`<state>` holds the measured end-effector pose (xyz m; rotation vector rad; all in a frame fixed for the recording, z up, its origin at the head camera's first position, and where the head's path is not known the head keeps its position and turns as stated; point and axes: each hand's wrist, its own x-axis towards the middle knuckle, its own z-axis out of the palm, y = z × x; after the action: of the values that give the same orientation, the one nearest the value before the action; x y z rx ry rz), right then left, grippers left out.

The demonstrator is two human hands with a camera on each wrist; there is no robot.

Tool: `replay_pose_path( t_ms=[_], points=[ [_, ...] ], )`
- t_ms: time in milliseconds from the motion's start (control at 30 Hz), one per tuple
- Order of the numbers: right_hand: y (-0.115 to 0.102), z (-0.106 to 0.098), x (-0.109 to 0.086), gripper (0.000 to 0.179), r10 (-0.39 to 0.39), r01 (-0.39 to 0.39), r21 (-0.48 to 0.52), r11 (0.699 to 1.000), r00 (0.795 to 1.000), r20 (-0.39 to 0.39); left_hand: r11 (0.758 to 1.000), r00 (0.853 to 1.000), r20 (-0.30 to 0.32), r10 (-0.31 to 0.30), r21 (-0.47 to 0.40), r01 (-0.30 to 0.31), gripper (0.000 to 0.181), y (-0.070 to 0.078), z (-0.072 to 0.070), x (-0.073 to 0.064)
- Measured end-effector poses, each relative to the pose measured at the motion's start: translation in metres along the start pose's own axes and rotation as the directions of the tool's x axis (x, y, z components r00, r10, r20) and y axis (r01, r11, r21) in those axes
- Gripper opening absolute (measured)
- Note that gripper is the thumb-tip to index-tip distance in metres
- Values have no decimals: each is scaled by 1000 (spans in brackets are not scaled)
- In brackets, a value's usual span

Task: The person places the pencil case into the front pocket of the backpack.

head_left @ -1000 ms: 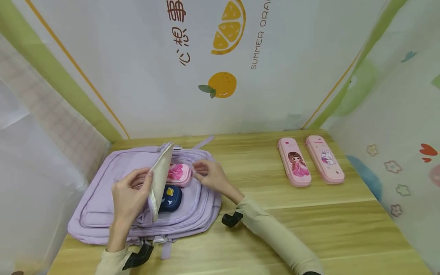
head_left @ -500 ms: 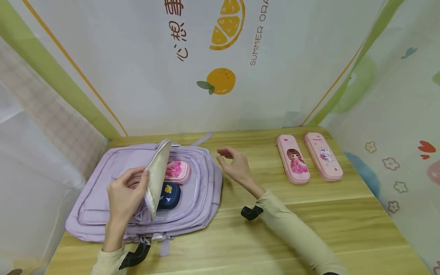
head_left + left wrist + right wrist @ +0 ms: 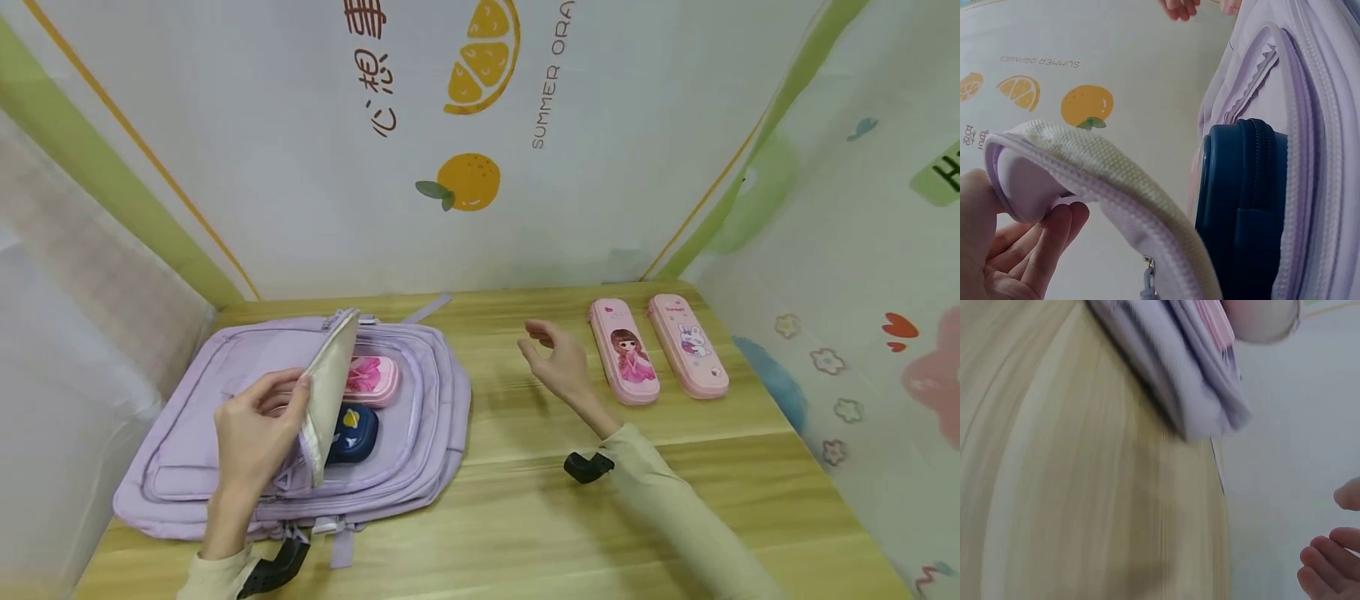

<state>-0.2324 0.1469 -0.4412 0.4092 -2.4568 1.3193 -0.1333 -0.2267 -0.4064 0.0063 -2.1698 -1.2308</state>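
A lilac backpack [image 3: 195, 358] lies flat at the left of the table, its front pocket unzipped. My left hand [image 3: 258, 425] pinches the edge of the raised pocket flap [image 3: 330, 387] between thumb and fingers, as the left wrist view also shows. Inside the pocket lie a pink pencil case [image 3: 378, 379] and a dark blue case with a planet picture [image 3: 356, 433], both partly hidden by the flap. Above the table my right hand [image 3: 562, 362] holds nothing, fingers loosely bent. It is nearest to a pink pencil case with a doll picture [image 3: 625, 354].
To the right of the doll case lies another pink pencil case with a rabbit [image 3: 688, 346]. The wooden table [image 3: 517, 517] meets a printed white cloth [image 3: 570, 225] at the back. A backpack strap [image 3: 342, 547] hangs toward the front.
My right hand has drawn away from the backpack pocket and moved right, toward the two pink pencil cases. My left hand keeps the flap raised. The head view has shifted slightly right.
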Motion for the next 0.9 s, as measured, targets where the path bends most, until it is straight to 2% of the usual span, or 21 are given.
replay_pose_path(
  t_ms=[100,300,367,633,767,900],
  points=[
    [11,-13,-3,37,28,-29,-30,999,999,-21,1000,1000,-11,-16,0,16,11,-1,-2,0],
    [38,-37,-11,46,30,-48,-160,986,993,-113,1000,1000,-5,-23,12,24,11,-4,-2,-1],
    [45,-44,-14,49,40,-63,-191,980,992,-121,1000,1000,-5,-26,17,27,11,-5,-1,-1],
    [53,-64,-18,56,105,-127,-204,971,987,-118,998,999,-6,-39,38,39,14,-7,-2,-1],
    [62,-71,-22,62,168,-194,-181,964,974,-149,999,1000,-3,-27,36,27,14,-7,-1,0],
    [74,-80,-30,68,236,-279,-236,931,952,-194,999,1000,4,-15,32,15,14,-7,1,1]
  ],
)
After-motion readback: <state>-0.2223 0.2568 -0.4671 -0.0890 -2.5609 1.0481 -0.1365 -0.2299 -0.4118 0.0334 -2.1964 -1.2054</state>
